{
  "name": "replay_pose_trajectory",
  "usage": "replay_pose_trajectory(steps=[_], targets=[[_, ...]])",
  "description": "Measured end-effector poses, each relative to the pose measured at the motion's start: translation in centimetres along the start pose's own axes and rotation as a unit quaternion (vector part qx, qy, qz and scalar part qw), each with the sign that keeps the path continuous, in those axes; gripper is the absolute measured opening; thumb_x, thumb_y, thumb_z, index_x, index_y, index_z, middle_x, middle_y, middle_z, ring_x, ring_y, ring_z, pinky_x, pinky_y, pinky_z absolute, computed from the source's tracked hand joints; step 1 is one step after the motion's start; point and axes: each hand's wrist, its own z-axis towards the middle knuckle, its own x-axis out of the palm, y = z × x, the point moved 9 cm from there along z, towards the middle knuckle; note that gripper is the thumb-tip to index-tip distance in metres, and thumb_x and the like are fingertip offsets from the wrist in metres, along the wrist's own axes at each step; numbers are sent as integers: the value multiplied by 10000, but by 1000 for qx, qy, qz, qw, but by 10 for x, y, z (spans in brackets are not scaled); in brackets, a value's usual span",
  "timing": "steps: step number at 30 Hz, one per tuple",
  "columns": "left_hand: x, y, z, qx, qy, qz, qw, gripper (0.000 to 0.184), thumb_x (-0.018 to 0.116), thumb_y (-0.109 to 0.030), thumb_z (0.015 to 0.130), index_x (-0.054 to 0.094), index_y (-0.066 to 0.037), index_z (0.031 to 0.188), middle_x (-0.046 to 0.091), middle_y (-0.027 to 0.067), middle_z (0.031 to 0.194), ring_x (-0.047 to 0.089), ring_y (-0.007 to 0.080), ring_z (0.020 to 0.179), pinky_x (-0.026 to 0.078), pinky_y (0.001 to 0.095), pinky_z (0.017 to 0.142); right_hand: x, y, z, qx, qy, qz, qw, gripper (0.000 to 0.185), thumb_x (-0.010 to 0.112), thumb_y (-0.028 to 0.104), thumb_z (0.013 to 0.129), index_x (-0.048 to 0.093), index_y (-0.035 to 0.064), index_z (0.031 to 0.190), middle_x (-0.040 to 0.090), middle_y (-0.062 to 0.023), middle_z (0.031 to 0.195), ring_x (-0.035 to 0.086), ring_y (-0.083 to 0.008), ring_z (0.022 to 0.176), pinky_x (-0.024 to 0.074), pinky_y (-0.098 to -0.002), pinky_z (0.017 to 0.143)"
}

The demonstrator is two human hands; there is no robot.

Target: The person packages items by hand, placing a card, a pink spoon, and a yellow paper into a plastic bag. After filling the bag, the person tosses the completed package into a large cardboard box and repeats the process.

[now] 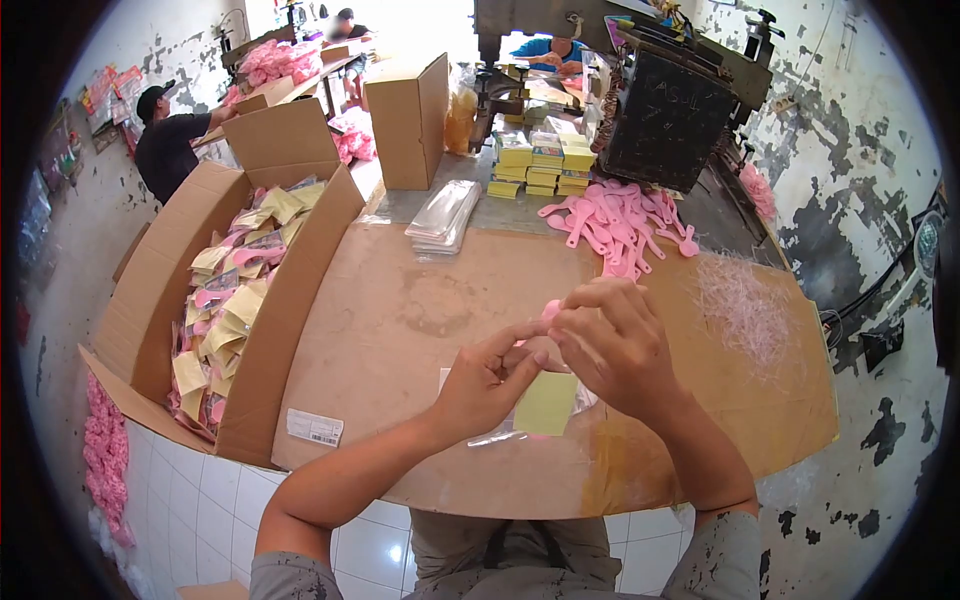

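Note:
Both my hands meet above the cardboard-covered table. My right hand (620, 345) is closed, its fingertips pinched at a small pink plastic piece (551, 309); most of the piece is hidden, so its kind is unclear. My left hand (485, 385) is closed too, index finger reaching to the right fingertips and thumb at the top of a clear plastic bag (490, 437). A pale yellow card (546, 404) lies in or on this bag below my hands, with a bit of pink at its lower edge. Beyond my hands is a pile of pink plastic scoops (610, 225).
At left, an open carton (262, 385) holds many bagged cards and pink pieces. Clear bags (443, 215) lie stacked near card stacks (541, 160) and a dark machine (665, 115). Thin clear strips (745, 310) lie at right. Other people (172, 145) work farther back.

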Motion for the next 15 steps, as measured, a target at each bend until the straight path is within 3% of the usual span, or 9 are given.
replay_pose_trajectory(steps=[4, 7, 10, 13, 15], targets=[[-1, -3, -6, 71, -12, 137, 988, 403, 623, -28, 1024, 524, 59, 1405, 773, 117, 923, 728, 121, 835, 581, 285, 756, 11, 16, -1, -58, 35, -76, 995, 255, 780, 157, 752, 697, 57, 971, 640, -62, 1037, 626, -241, 1073, 454, -392, 915], [0, -7, -8, 90, -10, 205, 975, 434, 663, -18, 987, 543, 62, 1396, 768, 127, 879, 727, 113, 773, 576, 279, 717, 20, 25, -7, -110, 46, -150, 981, 243, 760, 162, 750, 676, 43, 945, 632, -68, 1021, 624, -240, 1023, 453, -393, 912], [8, -14, -7, 114, 2, 255, 960, 435, 682, -22, 969, 572, 47, 1384, 762, 132, 857, 721, 111, 729, 575, 278, 693, 29, 9, -10, -53, 86, -144, 984, 193, 741, 153, 779, 656, 60, 925, 619, -80, 983, 613, -255, 955, 466, -399, 878], [9, -15, -4, 79, 31, 226, 971, 426, 661, -45, 995, 566, 21, 1405, 767, 125, 876, 725, 111, 755, 579, 280, 715, -9, -36, -6, 67, -22, -65, 995, 107, 689, 94, 839, 626, 60, 919, 607, -60, 931, 612, -208, 901, 459, -380, 794], [6, -7, -1, 39, 35, 154, 987, 418, 631, -65, 1025, 548, 5, 1429, 774, 118, 919, 730, 112, 813, 579, 279, 749, -24, -95, -25, 262, 20, 193, 945, 53, 639, 97, 924, 615, 51, 934, 605, -44, 881, 613, -153, 855, 473, -335, 750]])
